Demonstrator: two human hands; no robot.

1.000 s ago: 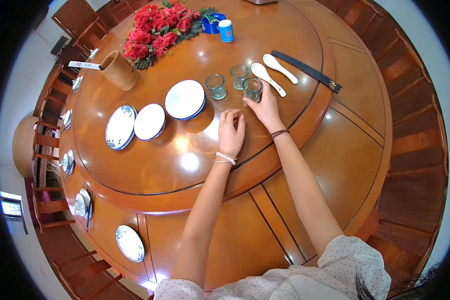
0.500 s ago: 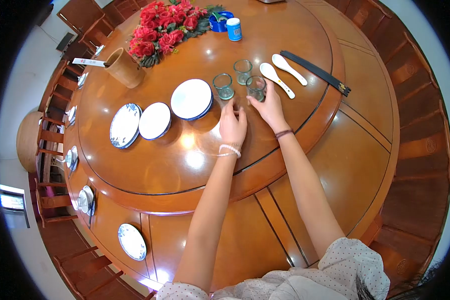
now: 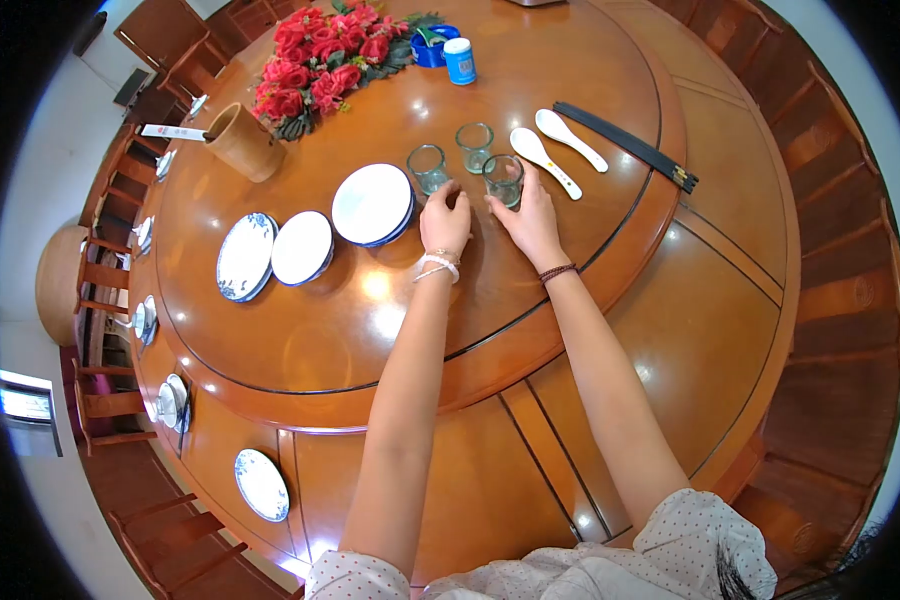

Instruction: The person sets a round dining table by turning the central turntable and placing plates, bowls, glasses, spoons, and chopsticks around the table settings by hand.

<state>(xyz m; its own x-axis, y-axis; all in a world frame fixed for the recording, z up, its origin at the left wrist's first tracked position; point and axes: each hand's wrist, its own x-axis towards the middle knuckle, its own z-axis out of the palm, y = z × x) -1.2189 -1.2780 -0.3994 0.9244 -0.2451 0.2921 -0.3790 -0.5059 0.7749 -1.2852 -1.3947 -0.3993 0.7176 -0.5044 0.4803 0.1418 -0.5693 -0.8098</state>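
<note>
Three small clear glasses with greenish rims stand close together. The left glass (image 3: 429, 172) is at the fingertips of my left hand (image 3: 444, 222), whose fingers are curled loosely beside its base with a gap at the thumb. Whether they touch it is hard to tell. My right hand (image 3: 532, 218) has thumb and fingers around the right glass (image 3: 503, 182), which stands upright on the table. Just behind, the third glass (image 3: 475, 150) is untouched. Two white spoons (image 3: 545, 160) lie right of the glasses.
Black chopsticks (image 3: 625, 145) lie beyond the spoons. Left of my hands are a large bowl (image 3: 372, 203), a smaller bowl (image 3: 303, 246) and a patterned plate (image 3: 245, 258). Farther back stand a wooden holder (image 3: 245, 143), red flowers (image 3: 305, 65) and a blue-and-white container (image 3: 460, 62).
My left hand has moved left and forward, and the left glass has shifted slightly left, away from the other two. My right hand stays around the right glass. The view has turned a little.
</note>
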